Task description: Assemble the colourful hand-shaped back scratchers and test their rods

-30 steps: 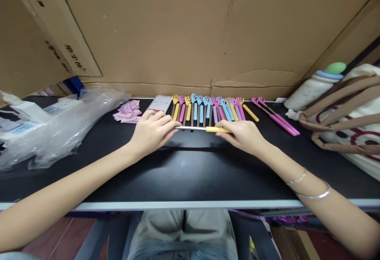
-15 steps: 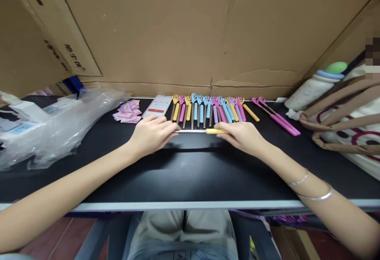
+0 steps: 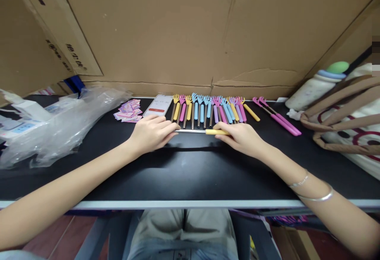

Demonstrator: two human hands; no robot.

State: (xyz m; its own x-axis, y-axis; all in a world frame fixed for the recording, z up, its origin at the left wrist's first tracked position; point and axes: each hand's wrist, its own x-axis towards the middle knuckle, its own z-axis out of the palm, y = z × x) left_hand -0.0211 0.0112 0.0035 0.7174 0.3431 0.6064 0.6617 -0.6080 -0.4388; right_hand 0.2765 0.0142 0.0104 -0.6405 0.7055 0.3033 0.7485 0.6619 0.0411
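Between my hands, above the black table, a back scratcher with a bare metal rod and a yellow grip is held level. My left hand is closed around the rod's left end, which it hides. At the yellow grip, the fingers of my right hand are wrapped around its right part. Just behind, a row of claw-headed back scratchers in yellow, pink, blue and purple lies side by side. Two pink back scratchers lie apart from them, to the right of my right hand.
Left of the row lie a phone with a lit screen and a pile of small printed cards. Clear plastic bags cover the left side, by a white power strip. A bottle and a cloth bag stand right. Cardboard walls the back.
A little more of the yellow grip shows beside my right hand. Both hands keep hold of the back scratcher in almost the same place, and the view has shifted slightly.
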